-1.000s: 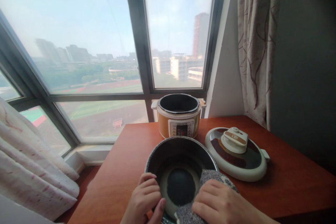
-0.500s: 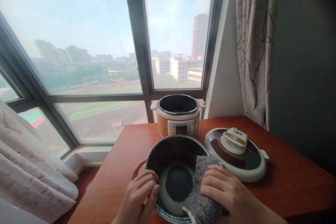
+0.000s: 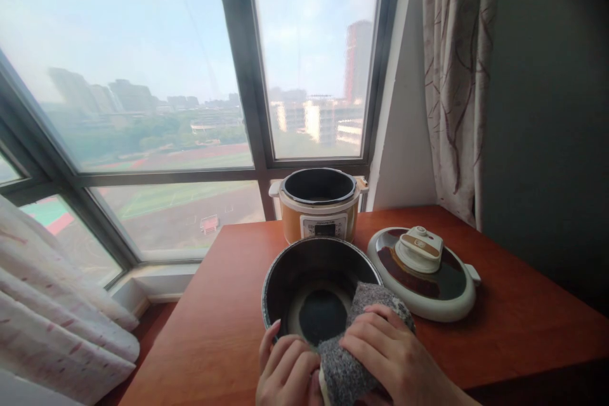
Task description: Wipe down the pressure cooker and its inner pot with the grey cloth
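A dark inner pot (image 3: pixel 295 269) stands on the red-brown table (image 3: pixel 223 323) right in front of me. My right hand (image 3: pixel 390 355) presses a grey speckled cloth (image 3: pixel 349 371) over the pot's near right rim and inner wall. My left hand (image 3: pixel 285 371) holds the pot's near rim, fingers curled over the edge, touching the cloth. Behind the pot sits an orange and white electric cooker base (image 3: pixel 318 206), open with no lid. Its round lid (image 3: pixel 423 273) lies flat on the table to the right, knob up.
Large windows (image 3: pixel 143 76) run along the far side and left of the table. A patterned curtain (image 3: pixel 451 76) hangs at the back right beside a dark wall. A pale curtain (image 3: pixel 52 311) bunches at the lower left. The table's left edge drops to the floor.
Both hands have come closer together on the pot's near rim. The cloth has slid from the right side toward the near edge.
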Tool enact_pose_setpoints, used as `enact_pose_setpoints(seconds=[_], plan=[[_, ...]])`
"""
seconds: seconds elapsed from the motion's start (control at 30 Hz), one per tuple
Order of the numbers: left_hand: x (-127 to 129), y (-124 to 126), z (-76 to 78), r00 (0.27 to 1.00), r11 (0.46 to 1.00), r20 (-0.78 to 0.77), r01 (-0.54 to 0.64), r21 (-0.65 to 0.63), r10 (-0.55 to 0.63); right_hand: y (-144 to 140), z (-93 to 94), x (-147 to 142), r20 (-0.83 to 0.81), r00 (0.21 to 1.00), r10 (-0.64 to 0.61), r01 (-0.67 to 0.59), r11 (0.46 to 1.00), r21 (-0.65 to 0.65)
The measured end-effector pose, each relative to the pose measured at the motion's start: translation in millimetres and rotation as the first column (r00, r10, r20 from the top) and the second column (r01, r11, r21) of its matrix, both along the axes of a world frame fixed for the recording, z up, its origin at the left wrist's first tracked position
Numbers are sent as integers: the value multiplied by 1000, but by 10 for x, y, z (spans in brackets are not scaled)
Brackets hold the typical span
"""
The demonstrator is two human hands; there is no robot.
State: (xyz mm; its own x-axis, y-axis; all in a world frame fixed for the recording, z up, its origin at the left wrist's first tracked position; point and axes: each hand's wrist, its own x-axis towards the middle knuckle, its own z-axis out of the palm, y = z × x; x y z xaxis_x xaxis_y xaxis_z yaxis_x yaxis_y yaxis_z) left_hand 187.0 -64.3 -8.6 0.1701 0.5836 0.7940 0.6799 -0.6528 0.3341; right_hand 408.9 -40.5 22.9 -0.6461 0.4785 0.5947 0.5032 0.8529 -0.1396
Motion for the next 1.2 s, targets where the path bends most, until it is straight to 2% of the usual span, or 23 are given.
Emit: enact_pose_setpoints(seconds=[0.2,0.33,0.57,0.67,0.8,0.87,0.9,1.0,1.07,1.13,1.17,1.2], plan=[[-94,37,99,995,997,-68,70,-14,-71,129,114,200,86,991,100,-85,982,-170],[-144,64,154,997,992,-32,69,-103,-73,241,144,354,99,991,95,-66,964,-259],[-321,210,163,987,977,6,157,-142,-158,573,331,612,219,966,138,-38,911,-410],[-387,244,151,978,971,-26,201,-128,-206,623,401,677,175,975,138,-38,879,-476],[-388,218,201,979,976,-55,189,-107,-195,531,351,762,-33,993,117,-117,841,-528],[-356,194,255,983,980,-62,165,-107,-173,491,247,804,-182,983,16,-124,791,-600],[-333,183,288,985,983,-65,152,-107,-159,485,176,819,-263,962,-78,-115,756,-645],[-236,164,401,989,988,-87,106,-111,-115,518,-75,826,-458,795,-397,-123,634,-764],[-144,157,492,987,986,-104,109,-125,-122,546,-230,810,-521,682,-514,-240,516,-822],[-33,154,594,979,971,-98,162,-177,-181,559,-346,801,-554,618,-558,-407,375,-833],[28,154,647,972,955,-82,199,-218,-221,560,-386,802,-568,589,-575,-474,323,-819],[91,155,697,963,935,-60,238,-265,-262,560,-413,809,-577,561,-594,-518,292,-804]])
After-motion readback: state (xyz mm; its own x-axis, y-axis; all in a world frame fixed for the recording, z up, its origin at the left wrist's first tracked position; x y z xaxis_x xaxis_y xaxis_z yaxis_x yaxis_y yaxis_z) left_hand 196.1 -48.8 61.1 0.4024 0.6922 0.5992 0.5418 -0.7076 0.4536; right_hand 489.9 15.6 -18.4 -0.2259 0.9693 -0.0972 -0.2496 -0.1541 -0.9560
